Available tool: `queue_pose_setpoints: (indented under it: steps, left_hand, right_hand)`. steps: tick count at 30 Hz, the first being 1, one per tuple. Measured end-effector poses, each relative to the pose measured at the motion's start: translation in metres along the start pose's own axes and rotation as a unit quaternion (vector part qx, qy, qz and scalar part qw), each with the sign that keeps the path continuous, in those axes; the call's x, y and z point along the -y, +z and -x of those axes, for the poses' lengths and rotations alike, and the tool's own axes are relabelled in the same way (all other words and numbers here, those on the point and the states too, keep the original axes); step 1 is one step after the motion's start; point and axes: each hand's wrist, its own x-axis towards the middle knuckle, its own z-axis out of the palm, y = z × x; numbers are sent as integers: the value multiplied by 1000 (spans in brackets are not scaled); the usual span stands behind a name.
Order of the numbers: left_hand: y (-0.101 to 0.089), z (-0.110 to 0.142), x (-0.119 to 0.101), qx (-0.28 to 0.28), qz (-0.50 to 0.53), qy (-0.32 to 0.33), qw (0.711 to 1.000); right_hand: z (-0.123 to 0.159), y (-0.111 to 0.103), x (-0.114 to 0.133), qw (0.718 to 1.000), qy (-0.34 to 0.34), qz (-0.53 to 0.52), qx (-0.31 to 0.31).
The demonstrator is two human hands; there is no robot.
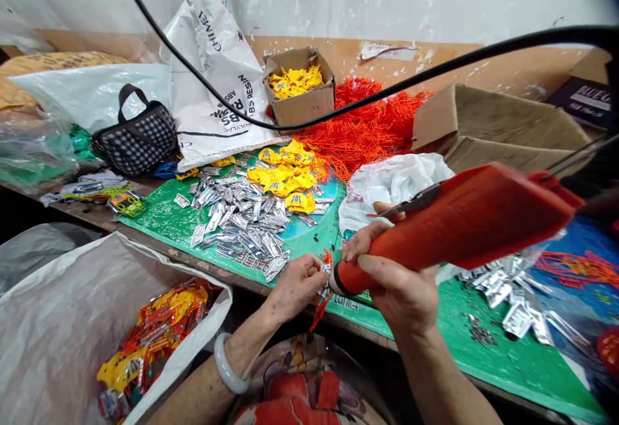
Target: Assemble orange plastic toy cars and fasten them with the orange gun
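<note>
Sack (58, 328) holds yellow-orange pieces (157, 318), carton (304, 110) yellow parts (296, 82); left fingers (314, 279) pinch orange part (327, 259), right fingers (387, 271) wrap red tool (449, 218).

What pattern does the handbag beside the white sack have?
The handbag has a dark-and-white check, seen best in the head view.

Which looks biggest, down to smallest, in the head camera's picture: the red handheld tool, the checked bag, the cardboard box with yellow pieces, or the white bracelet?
1. Red handheld tool, though nearness to the camera enlarges it.
2. Checked bag and cardboard box with yellow pieces: too alike to rank.
3. White bracelet.
</note>
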Motion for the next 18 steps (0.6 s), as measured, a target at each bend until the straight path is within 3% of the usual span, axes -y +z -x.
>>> queue_pose_setpoints:
  steps: [18]
  left_hand:
    - [5, -3, 7, -19, 43, 37, 998]
  right_hand:
    - [3, -2, -9, 995, -4, 90, 33]
